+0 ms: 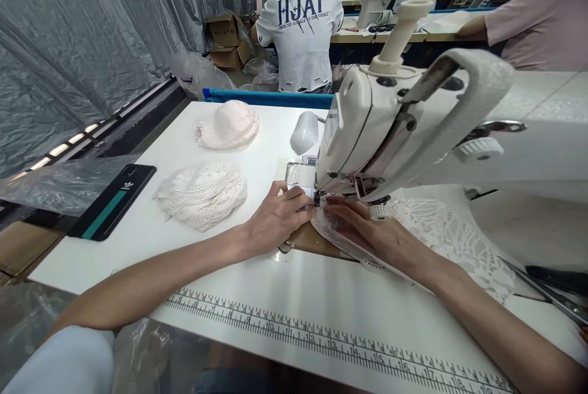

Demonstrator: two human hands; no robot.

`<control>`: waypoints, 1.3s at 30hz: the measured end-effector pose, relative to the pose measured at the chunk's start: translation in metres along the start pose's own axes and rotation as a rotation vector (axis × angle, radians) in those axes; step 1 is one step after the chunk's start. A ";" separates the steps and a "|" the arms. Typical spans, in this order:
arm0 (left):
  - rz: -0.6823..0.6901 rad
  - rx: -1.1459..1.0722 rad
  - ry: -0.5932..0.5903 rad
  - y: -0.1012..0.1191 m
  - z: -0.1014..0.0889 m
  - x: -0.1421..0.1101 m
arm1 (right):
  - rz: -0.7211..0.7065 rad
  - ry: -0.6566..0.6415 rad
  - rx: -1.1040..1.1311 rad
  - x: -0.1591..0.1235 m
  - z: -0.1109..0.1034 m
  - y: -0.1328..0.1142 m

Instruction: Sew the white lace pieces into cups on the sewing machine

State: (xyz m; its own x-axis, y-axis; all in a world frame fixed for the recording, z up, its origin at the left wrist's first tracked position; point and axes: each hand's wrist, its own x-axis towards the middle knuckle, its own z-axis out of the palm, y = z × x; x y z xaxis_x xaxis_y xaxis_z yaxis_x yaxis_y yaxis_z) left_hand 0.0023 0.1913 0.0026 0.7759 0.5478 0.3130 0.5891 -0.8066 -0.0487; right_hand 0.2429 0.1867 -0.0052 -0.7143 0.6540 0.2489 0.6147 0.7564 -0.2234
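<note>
My left hand [281, 215] is closed, its bent fingers pinching at the left edge of a white lace fabric [441, 228], just left of the presser foot [318, 199]. On the other side of the foot, my right hand [374, 225] has its fingers together over the same fabric, gripping it near the needle; its thumb is hidden. The lace runs under my right wrist and spreads out to the right beneath the arm of the white sewing machine [367, 118]. The needle tip itself is hard to make out.
Two crumpled piles, white lace [202, 195] and pale pink cloth [229, 124], lie left on the white table [257, 284]. A dark phone-like case [113, 201] sits at the left edge, scissors [551, 296] at right. Other people work beyond the machine.
</note>
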 end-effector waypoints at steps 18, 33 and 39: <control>0.065 -0.031 0.137 0.017 0.002 -0.011 | -0.214 0.219 -0.089 -0.012 0.000 -0.044; 0.094 -0.005 0.134 0.018 -0.001 -0.012 | -0.190 0.240 -0.129 -0.012 0.004 -0.046; 0.152 -0.005 0.135 0.018 -0.002 -0.009 | -0.195 0.253 -0.130 -0.011 0.004 -0.047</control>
State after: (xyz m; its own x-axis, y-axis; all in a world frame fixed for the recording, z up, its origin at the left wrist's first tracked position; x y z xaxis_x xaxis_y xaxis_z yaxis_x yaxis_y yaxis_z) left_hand 0.0061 0.1712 0.0011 0.8185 0.3848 0.4267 0.4659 -0.8791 -0.1010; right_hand 0.2200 0.1440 -0.0007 -0.7268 0.4656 0.5049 0.5239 0.8512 -0.0309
